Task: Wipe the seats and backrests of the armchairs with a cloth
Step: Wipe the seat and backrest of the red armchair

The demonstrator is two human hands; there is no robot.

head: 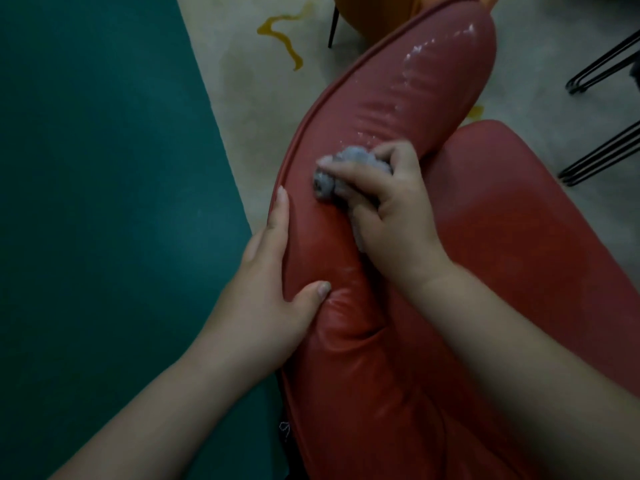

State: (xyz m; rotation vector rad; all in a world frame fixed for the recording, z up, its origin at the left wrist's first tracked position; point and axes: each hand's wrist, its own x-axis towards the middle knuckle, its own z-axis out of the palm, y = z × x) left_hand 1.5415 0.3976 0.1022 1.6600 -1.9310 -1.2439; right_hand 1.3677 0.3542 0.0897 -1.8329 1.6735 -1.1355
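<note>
Head view: orange chair [374, 15] beyond armchair [398, 109].

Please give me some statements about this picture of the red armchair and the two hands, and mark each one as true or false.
1. The right hand holds a crumpled grey cloth against the padded red leather backrest. True.
2. The left hand holds a spray bottle. False: it grips the edge of the backrest, with the thumb on the inner side, and holds no other thing.
3. Wet, shiny streaks show on the far part of the backrest. True.
4. The cloth lies on the red seat cushion. False: it is on the backrest.
5. The chair stands fully on the dark green floor. False: pale patterned carpet lies beside and beyond it.
</note>
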